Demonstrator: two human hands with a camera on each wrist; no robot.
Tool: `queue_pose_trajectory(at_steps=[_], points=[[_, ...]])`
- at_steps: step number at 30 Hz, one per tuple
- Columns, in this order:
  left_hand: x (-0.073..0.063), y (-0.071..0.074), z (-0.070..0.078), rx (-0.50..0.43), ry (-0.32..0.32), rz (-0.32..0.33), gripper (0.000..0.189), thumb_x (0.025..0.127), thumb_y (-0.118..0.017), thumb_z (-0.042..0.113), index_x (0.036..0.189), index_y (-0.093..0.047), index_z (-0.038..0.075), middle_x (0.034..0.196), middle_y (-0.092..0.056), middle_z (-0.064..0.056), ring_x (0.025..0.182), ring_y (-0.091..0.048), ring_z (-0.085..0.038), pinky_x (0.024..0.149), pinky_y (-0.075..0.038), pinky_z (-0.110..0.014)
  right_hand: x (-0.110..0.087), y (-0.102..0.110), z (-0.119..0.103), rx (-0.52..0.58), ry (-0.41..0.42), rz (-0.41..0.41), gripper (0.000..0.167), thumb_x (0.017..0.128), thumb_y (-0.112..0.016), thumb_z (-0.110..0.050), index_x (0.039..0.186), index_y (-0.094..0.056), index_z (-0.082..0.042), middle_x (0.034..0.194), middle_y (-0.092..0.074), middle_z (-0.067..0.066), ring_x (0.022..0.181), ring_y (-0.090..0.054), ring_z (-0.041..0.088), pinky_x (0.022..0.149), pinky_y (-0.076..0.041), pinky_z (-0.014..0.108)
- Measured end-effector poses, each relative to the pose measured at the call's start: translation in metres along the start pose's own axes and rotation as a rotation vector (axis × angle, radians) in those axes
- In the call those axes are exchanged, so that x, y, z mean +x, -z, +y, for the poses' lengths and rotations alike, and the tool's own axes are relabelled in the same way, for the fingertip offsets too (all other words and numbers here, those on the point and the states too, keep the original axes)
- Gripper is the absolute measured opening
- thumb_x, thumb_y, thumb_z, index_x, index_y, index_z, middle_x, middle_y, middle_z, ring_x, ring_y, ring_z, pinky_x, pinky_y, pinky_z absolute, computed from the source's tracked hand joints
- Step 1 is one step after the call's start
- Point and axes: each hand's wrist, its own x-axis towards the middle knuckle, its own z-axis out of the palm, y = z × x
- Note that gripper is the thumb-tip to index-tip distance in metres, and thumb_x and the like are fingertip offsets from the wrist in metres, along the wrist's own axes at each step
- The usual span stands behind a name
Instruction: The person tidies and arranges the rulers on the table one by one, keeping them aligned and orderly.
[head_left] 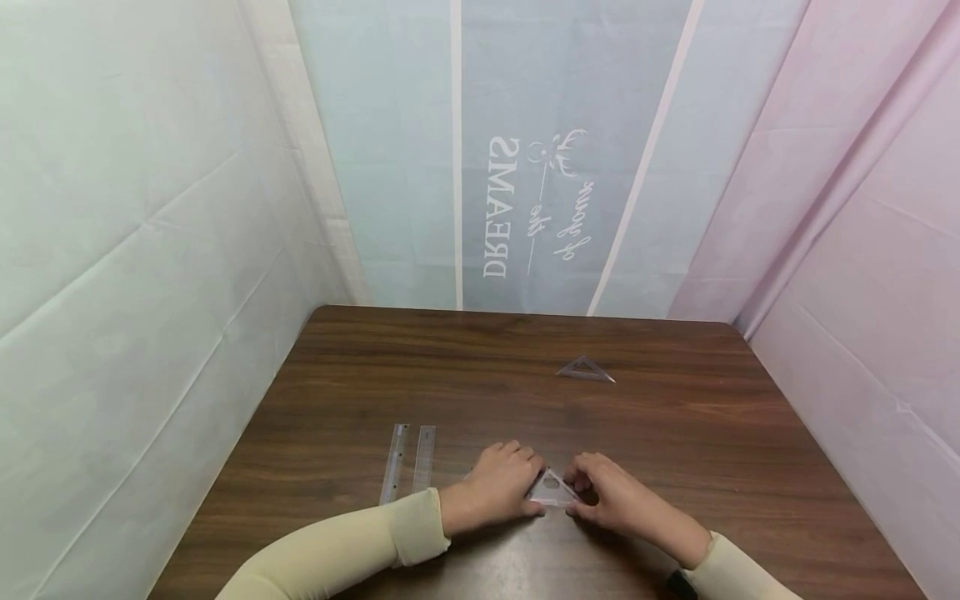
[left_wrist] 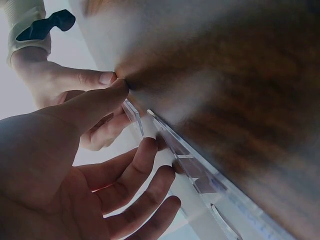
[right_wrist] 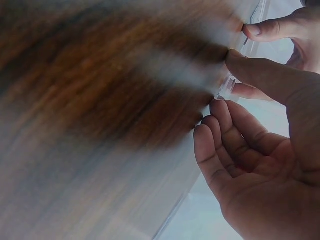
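A small clear triangular set square (head_left: 553, 490) with a cut-out in its middle lies flat on the table between the two hands. My left hand (head_left: 498, 487) holds its left side, thumb at the near corner and fingers on the far side. From the other side, my right hand (head_left: 611, 496) holds the right corner between thumb and fingertips. In the right wrist view the clear edge of the set square (right_wrist: 226, 86) shows between the right thumb and index finger. Beneath the left fingers, a longer clear plastic piece (left_wrist: 200, 175) lies on the table, mostly hidden from the head view.
Two clear rulers, a left one (head_left: 394, 462) and a right one (head_left: 424, 458), lie side by side left of the left forearm. Another clear set square (head_left: 586, 370) is farther back on the brown wooden table (head_left: 675, 417). Fabric walls stand around the table's sides and back.
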Motion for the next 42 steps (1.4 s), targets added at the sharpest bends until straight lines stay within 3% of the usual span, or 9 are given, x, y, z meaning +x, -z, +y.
queue_pose_trajectory(at_steps=[20, 26, 35, 42], points=[[0.002, -0.002, 0.000, -0.012, -0.002, -0.029, 0.055, 0.085, -0.082, 0.069, 0.120, -0.075, 0.026, 0.112, -0.072, 0.010, 0.102, -0.064, -0.010, 0.088, -0.054, -0.031, -0.003, 0.002, 0.001, 0.007, -0.021, -0.023, 0.038, 0.083, -0.095, -0.021, 0.106, -0.067, -0.012, 0.094, -0.060, -0.008, 0.088, -0.056, 0.008, 0.076, -0.051, 0.029], [0.004, -0.001, -0.002, -0.050, 0.010, -0.033, 0.050, 0.089, -0.077, 0.069, 0.117, -0.076, 0.027, 0.111, -0.074, 0.010, 0.099, -0.064, -0.009, 0.086, -0.054, -0.029, -0.001, 0.005, 0.004, 0.013, -0.007, -0.033, 0.037, 0.086, -0.093, -0.028, 0.108, -0.068, -0.012, 0.093, -0.061, -0.008, 0.086, -0.056, 0.007, 0.074, -0.051, 0.028], [0.014, 0.004, -0.014, -0.076, 0.018, 0.027, 0.037, 0.095, -0.075, 0.060, 0.108, -0.078, 0.026, 0.099, -0.072, 0.012, 0.088, -0.064, -0.010, 0.075, -0.052, -0.027, 0.006, 0.008, 0.012, 0.051, 0.073, 0.087, 0.020, 0.094, -0.086, -0.017, 0.106, -0.072, -0.010, 0.095, -0.068, -0.004, 0.085, -0.064, 0.008, 0.071, -0.056, 0.029], [0.032, 0.014, -0.033, -0.260, 0.062, -0.008, 0.042, 0.099, -0.076, 0.053, 0.124, -0.076, 0.019, 0.112, -0.070, 0.005, 0.095, -0.066, -0.010, 0.076, -0.055, -0.025, 0.017, 0.013, 0.022, 0.007, 0.055, 0.179, 0.026, 0.094, -0.086, -0.017, 0.114, -0.075, -0.004, 0.103, -0.073, -0.001, 0.090, -0.067, 0.015, 0.078, -0.059, 0.039]])
